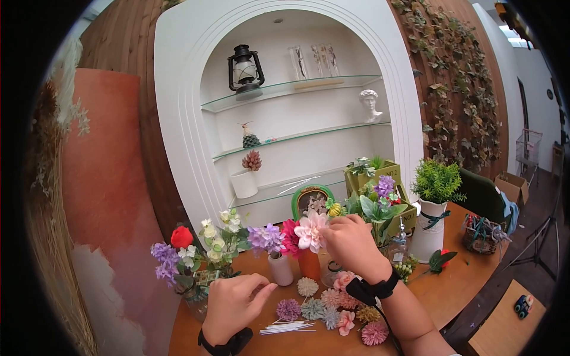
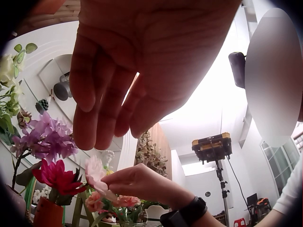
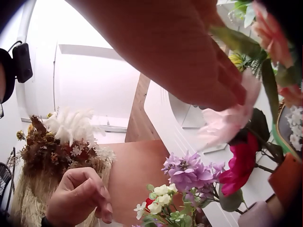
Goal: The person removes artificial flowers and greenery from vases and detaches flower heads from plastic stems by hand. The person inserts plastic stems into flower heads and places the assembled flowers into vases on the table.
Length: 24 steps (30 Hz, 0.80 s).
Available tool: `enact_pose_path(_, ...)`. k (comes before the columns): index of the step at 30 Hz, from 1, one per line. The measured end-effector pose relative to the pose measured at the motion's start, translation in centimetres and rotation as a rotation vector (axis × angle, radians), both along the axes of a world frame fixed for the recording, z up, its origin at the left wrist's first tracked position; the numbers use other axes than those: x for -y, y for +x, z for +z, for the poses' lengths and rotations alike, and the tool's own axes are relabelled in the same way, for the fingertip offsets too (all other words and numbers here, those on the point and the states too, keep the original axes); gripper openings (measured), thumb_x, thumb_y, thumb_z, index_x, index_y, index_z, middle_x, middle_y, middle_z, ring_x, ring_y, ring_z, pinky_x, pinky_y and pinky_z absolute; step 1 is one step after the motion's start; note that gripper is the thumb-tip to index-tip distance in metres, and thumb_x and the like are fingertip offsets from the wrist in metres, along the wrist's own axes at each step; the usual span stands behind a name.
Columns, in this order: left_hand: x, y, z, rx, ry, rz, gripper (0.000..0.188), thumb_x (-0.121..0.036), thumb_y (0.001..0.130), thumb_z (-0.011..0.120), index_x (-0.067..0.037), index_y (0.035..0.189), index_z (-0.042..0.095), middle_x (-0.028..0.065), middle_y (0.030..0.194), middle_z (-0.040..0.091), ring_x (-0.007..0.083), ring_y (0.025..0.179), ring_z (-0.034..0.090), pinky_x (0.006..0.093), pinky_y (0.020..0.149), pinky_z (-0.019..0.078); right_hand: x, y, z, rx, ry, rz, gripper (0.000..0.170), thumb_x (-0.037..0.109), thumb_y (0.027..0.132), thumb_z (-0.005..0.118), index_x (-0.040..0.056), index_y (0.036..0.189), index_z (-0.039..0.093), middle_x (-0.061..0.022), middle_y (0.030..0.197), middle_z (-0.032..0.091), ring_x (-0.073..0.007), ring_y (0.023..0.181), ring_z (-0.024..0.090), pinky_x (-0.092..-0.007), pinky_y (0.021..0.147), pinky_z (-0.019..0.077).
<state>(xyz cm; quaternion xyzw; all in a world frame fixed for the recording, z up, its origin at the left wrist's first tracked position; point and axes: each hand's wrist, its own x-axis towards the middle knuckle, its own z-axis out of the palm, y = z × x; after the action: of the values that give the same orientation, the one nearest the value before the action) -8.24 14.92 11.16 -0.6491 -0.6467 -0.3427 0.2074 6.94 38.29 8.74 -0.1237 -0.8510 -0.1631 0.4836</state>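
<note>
Head view: the right hand (image 1: 356, 246) is clamped lightly on the pale pink flower (image 1: 310, 230), fingertips at the petals on its right edge. The bloom lies to the left of this grip, above the orange vase (image 1: 309, 265), and touches the dark pink flower (image 1: 290, 238). The left hand (image 1: 237, 301) is unloaded, its fingers loosely bent. White sticks (image 1: 288, 327) lie on the bench (image 1: 430, 296) near it; the pale vase (image 1: 281, 270) stands between both hands.
</note>
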Motion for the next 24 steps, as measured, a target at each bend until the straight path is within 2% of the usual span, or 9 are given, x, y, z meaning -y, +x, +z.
enact_pose_path(3, 0.1, -0.1, 0.0, -0.007, -0.008, 0.003, 0.015, -0.022, 0.084, 0.072, -0.009, 0.077, 0.069, 0.0047, 0.063, 0.065, 0.0197, 0.051, 0.061, 0.0314, 0.048, 0.0456, 0.5, 0.2, -0.3, 0.11, -0.034, -0.043, 0.003, 0.007, 0.072, 0.063, 0.0069, 0.075, 0.063, -0.0068, 0.077, 0.064, -0.0249, 0.088, 0.063, -0.0431, 0.085, 0.0452)
enact_pose_path(9, 0.2, 0.1, 0.2, -0.03, -0.005, -0.009, 0.014, -0.018, 0.081, 0.074, -0.006, 0.077, 0.069, 0.006, 0.062, 0.064, 0.018, 0.05, 0.062, 0.029, 0.048, 0.0455, 1.8, 1.0, 1.6, -0.014, 0.004, -0.005, 0.003, 0.007, 0.072, 0.066, 0.0073, 0.074, 0.064, -0.006, 0.078, 0.064, -0.0242, 0.089, 0.062, -0.0431, 0.087, 0.0445)
enact_pose_path(12, 0.3, 0.0, 0.1, -0.057, 0.017, -0.064, 0.014, -0.015, 0.078, 0.077, -0.003, 0.076, 0.069, 0.0072, 0.06, 0.064, 0.0173, 0.049, 0.061, 0.0275, 0.046, 0.0447, 2.6, 2.1, 2.8, -0.13, 0.031, 0.049, 0.002, 0.008, 0.075, 0.067, 0.0069, 0.076, 0.066, -0.0065, 0.075, 0.063, -0.0252, 0.083, 0.062, -0.0391, 0.08, 0.0478)
enact_pose_path(14, 0.5, -0.1, 0.3, -0.072, 0.035, -0.106, 0.014, -0.015, 0.077, 0.077, -0.004, 0.074, 0.069, 0.007, 0.06, 0.063, 0.0186, 0.048, 0.061, 0.0283, 0.045, 0.0439, 3.4, 3.1, 3.4, -0.096, -0.11, 0.154, 0.005, 0.01, 0.078, 0.068, 0.006, 0.079, 0.067, -0.0082, 0.072, 0.062, -0.0268, 0.075, 0.063, -0.0363, 0.068, 0.0501)
enact_pose_path(15, 0.9, 0.0, 0.7, -0.151, -0.017, -0.189, 0.016, -0.018, 0.078, 0.077, -0.006, 0.073, 0.068, 0.0051, 0.06, 0.062, 0.0204, 0.05, 0.06, 0.0308, 0.046, 0.0444, 3.6, 3.5, 3.4, -0.107, -0.158, 0.237, 0.009, 0.015, 0.08, 0.07, 0.0065, 0.08, 0.067, -0.0093, 0.07, 0.063, -0.0281, 0.067, 0.064, -0.0381, 0.057, 0.049)
enact_pose_path(18, 2.5, 0.3, 1.5, -0.227, -0.129, -0.341, 0.019, -0.024, 0.078, 0.078, -0.01, 0.071, 0.067, 0.0031, 0.059, 0.059, 0.0213, 0.051, 0.059, 0.0333, 0.046, 0.0435, 4.1, 5.0, 3.7, 0.135, -0.251, 0.255, 0.011, 0.019, 0.081, 0.071, 0.008, 0.079, 0.067, -0.0095, 0.068, 0.063, -0.0283, 0.064, 0.064, -0.0399, 0.057, 0.0486)
enact_pose_path(20, 3.6, 0.5, 2.3, -0.268, -0.191, -0.483, 0.023, -0.024, 0.076, 0.08, -0.011, 0.066, 0.065, 0.0036, 0.056, 0.057, 0.0211, 0.05, 0.058, 0.033, 0.045, 0.0422, 4.6, 5.6, 4.0, 0.166, -0.242, 0.239, 0.014, 0.022, 0.081, 0.071, 0.0091, 0.078, 0.066, -0.0099, 0.063, 0.06, -0.0291, 0.062, 0.063, -0.04, 0.058, 0.0483)
enact_pose_path(21, 3.9, -0.1, 2.0, -0.294, -0.102, -0.619, 0.026, -0.029, 0.073, 0.084, -0.01, 0.065, 0.067, 0.0001, 0.051, 0.052, 0.0182, 0.041, 0.051, 0.0297, 0.039, 0.0341, 4.9, 5.8, 4.3, 0.204, -0.23, 0.221, 0.015, 0.02, 0.081, 0.072, 0.0077, 0.077, 0.065, -0.0099, 0.062, 0.06, -0.0295, 0.06, 0.062, -0.0392, 0.057, 0.0477)
enact_pose_path(24, 6.5, -1.3, 1.2, -0.258, 0.115, -1.0, 0.011, -0.014, 0.078, 0.076, -0.006, 0.074, 0.071, 0.0036, 0.059, 0.06, 0.0164, 0.044, 0.055, 0.0263, 0.042, 0.0404, 5.1, 6.1, 4.1, 0.265, -0.218, 0.179, 0.017, 0.02, 0.082, 0.073, 0.0067, 0.075, 0.064, -0.0102, 0.061, 0.06, -0.03, 0.059, 0.061, -0.039, 0.058, 0.0466)
